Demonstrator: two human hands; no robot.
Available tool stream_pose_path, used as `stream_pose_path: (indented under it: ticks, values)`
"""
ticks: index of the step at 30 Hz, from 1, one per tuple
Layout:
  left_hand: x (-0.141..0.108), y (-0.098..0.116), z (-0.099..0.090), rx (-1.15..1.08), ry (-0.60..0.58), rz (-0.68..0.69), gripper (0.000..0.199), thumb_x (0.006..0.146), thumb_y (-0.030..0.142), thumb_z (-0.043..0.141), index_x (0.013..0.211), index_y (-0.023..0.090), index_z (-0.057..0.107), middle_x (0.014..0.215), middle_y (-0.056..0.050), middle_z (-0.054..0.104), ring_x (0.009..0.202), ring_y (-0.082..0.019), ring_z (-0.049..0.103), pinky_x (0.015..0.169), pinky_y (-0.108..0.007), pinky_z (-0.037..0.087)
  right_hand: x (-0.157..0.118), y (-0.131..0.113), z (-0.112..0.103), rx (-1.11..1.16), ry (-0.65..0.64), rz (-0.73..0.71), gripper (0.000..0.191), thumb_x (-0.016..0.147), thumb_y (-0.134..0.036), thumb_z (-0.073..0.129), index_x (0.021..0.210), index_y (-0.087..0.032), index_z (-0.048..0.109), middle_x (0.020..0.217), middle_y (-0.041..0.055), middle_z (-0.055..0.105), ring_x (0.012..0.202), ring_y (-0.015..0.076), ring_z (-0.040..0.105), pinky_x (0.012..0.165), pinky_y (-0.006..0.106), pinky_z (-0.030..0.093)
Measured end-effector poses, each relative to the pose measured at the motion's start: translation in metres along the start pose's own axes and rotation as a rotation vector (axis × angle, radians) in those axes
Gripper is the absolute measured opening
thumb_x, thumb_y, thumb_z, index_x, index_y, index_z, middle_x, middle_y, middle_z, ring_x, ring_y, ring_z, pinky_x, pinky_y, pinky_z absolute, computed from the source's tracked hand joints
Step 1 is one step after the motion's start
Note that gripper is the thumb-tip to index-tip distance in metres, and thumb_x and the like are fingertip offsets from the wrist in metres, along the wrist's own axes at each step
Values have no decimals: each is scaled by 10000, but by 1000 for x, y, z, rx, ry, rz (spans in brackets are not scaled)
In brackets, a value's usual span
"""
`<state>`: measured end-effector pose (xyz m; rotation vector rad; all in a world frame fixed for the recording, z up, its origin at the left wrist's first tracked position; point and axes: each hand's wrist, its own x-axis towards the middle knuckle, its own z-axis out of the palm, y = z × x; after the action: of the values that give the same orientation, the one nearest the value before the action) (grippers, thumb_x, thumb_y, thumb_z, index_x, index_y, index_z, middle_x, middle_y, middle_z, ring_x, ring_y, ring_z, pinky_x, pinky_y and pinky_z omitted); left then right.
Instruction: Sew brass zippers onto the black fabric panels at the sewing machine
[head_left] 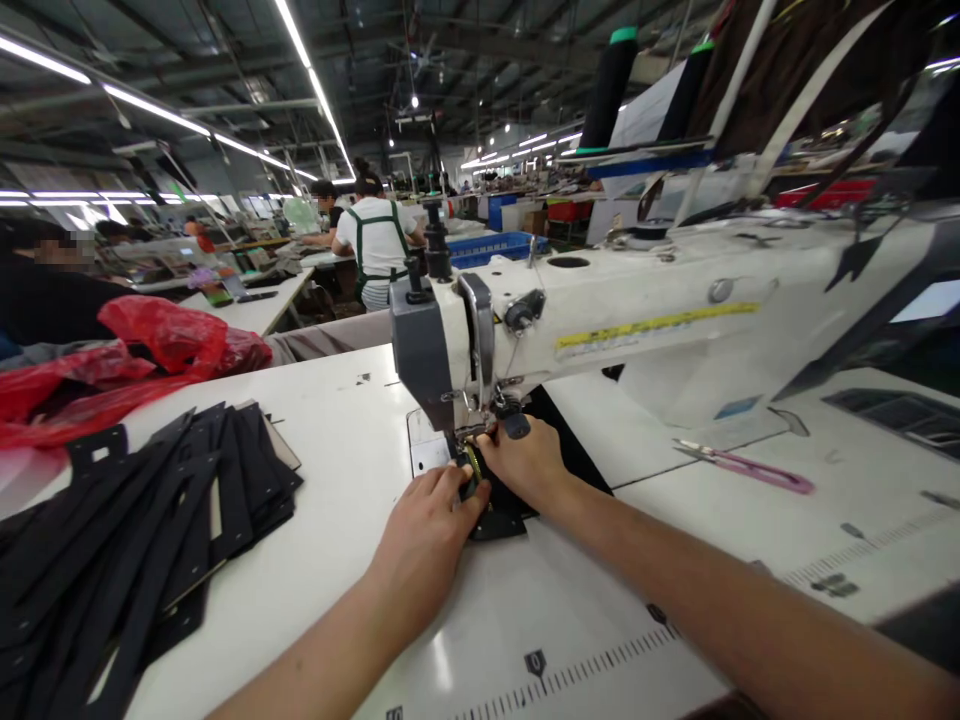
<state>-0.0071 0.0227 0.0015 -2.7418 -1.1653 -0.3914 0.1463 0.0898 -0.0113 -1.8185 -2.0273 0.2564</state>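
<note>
A black fabric piece lies flat on the sewing machine bed, partly under the presser foot area. A zipper with gold-coloured teeth runs along it near the needle. My left hand grips the piece at the zipper, its thumb and index finger drawn close together in front of the needle. On the right, my right hand has its fingers curled in on the zipper's other side, close beside the needle. The white sewing machine stands over both hands. Its foot and my right fingertips are partly hidden.
Many black strips are heaped on the left of the white table, with red plastic behind them. Pink-handled thread snips lie at right. Black thread cones stand above. A person sits ahead.
</note>
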Motion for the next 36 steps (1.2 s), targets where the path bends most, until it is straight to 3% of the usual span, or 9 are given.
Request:
stream_pose_path:
  ticks: [4,7,9,11,17,24,36]
  values:
    - [-6,5,-5,-85,58,-91,396,771,13,452,1134,138,550,1099,-115,573,984,-220,568,829,-386,525,-18,5,-15,52,-18,-192,225,871,-282,482,839,-151,663,764,71,658,711,186,621,668,278,490]
    - [-12,8,-4,-142,178,-195,338,775,33,450,1077,128,571,1106,-107,598,970,-204,599,831,-372,535,-49,14,-27,88,0,-467,220,854,-220,499,1012,-166,643,1072,86,613,997,204,555,889,342,444]
    - [-15,9,-3,-121,236,-189,271,788,59,459,1000,135,611,1069,-100,635,949,-216,621,818,-391,543,-68,20,-30,79,101,-671,289,861,-217,477,1094,-111,611,1181,140,558,1105,256,492,936,425,419]
    - [-16,10,-2,-92,265,-156,250,801,72,457,961,145,634,1038,-95,659,933,-224,636,813,-402,546,-80,23,-31,66,136,-770,345,858,-229,480,1154,-79,576,1267,160,497,1179,286,432,963,465,399]
    - [-14,7,2,-88,287,-67,279,871,109,383,989,133,634,1025,-104,667,933,-203,643,834,-379,538,-78,21,-30,135,24,-811,356,855,-154,447,1173,-38,556,1194,149,564,1110,232,517,946,379,448]
    - [-11,1,0,-37,232,75,292,889,90,339,992,103,613,997,-126,667,956,-207,634,846,-371,532,-73,22,-25,146,73,-825,313,852,-120,451,1119,-56,602,1139,142,600,1069,227,551,922,361,473]
    - [0,-4,1,-2,239,65,290,920,94,311,942,104,600,897,-106,649,874,-189,638,760,-324,569,-55,28,-18,74,113,-914,339,857,-49,367,1079,-60,623,1120,133,612,1054,207,567,903,319,495]
